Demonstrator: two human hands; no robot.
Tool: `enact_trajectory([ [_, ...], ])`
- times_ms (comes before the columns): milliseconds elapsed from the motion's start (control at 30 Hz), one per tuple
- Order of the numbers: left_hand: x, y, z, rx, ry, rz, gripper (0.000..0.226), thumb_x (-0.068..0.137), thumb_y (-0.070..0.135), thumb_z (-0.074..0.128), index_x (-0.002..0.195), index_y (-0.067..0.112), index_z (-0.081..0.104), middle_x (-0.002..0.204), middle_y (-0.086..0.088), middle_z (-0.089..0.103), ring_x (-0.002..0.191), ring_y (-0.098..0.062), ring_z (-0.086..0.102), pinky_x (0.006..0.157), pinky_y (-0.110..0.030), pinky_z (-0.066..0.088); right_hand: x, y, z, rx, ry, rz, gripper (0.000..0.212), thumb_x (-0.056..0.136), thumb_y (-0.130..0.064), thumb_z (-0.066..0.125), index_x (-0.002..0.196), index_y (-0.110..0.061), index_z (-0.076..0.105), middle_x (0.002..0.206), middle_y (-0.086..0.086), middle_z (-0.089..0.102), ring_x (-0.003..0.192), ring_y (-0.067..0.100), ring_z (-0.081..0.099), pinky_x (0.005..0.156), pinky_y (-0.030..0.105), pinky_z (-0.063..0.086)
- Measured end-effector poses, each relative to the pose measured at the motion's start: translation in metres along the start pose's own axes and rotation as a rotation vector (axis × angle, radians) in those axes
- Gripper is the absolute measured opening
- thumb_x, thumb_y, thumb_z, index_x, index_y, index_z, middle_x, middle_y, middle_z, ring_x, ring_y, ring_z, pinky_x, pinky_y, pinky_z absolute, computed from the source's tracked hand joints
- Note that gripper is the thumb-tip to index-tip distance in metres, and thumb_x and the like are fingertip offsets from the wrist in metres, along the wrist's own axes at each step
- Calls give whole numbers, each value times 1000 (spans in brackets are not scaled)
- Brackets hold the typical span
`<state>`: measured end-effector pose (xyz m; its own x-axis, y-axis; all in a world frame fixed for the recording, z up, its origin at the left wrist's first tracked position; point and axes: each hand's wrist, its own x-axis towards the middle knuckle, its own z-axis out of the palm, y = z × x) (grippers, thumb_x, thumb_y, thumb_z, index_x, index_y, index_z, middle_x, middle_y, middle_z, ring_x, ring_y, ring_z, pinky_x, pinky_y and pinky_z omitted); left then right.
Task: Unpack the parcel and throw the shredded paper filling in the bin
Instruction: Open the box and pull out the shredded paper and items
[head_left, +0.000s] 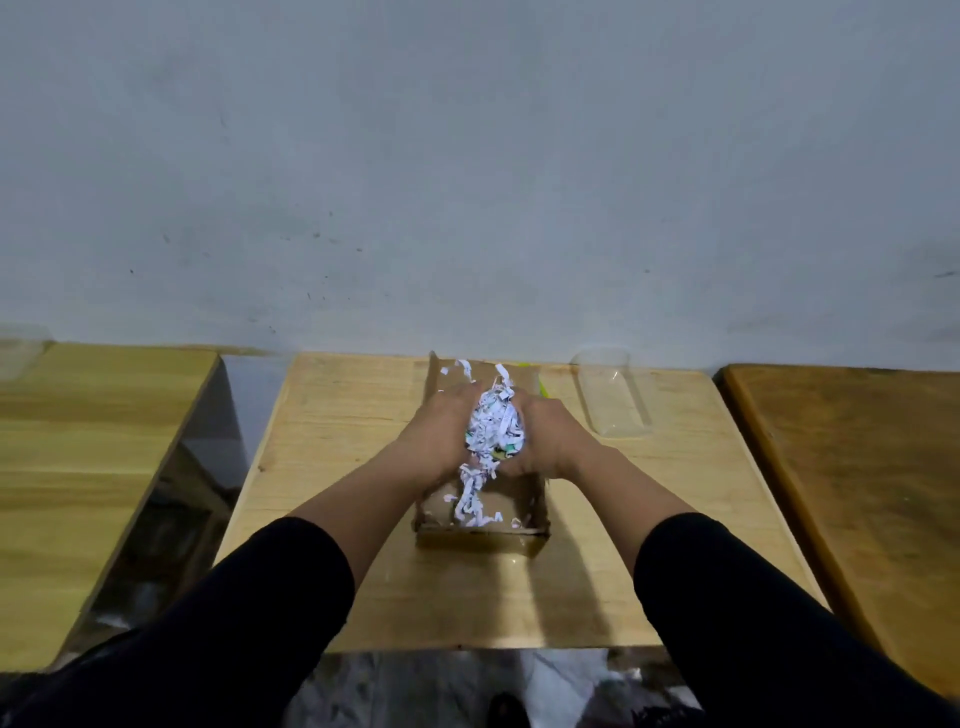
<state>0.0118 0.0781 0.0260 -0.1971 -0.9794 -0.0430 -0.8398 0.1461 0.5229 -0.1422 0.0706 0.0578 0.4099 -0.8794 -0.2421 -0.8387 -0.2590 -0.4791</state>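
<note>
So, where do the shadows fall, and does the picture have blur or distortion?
Head view: the cardboard box casts a shadow toward the camera on the middle table; table edges bow, wide-angle; the clear plastic container looks soft; the shredded paper stays fairly sharp.

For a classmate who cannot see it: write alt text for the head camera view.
Both hands, left hand and right hand, lift a clump of shredded paper out of an open cardboard box on a wooden table.

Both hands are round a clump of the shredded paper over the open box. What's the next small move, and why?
Probably lift the clump straight up, slowly. The left hand and right hand cup the shredded paper above the cardboard box, and strands still trail down into it; a slow lift should let them fall inside. No bin is in view yet.
</note>
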Motion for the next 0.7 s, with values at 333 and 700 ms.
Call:
enact_trajectory([
  [333,14,74,-31,16,23,172,73,61,25,81,125,30,48,125,1,58,117,-22,53,89,-25,40,-50,12,-66,-21,153,87,83,60,-20,84,131,-11,43,118,13,62,107,30,58,83,27,45],
  [700,41,148,67,-225,-89,208,75,54,8,84,122,22,57,118,-1,65,109,-19,58,77,-12,33,-94,145,-74,120,135,187,79,59,-16,83,130,-18,47,115,6,65,103,22,59,78,21,42],
])
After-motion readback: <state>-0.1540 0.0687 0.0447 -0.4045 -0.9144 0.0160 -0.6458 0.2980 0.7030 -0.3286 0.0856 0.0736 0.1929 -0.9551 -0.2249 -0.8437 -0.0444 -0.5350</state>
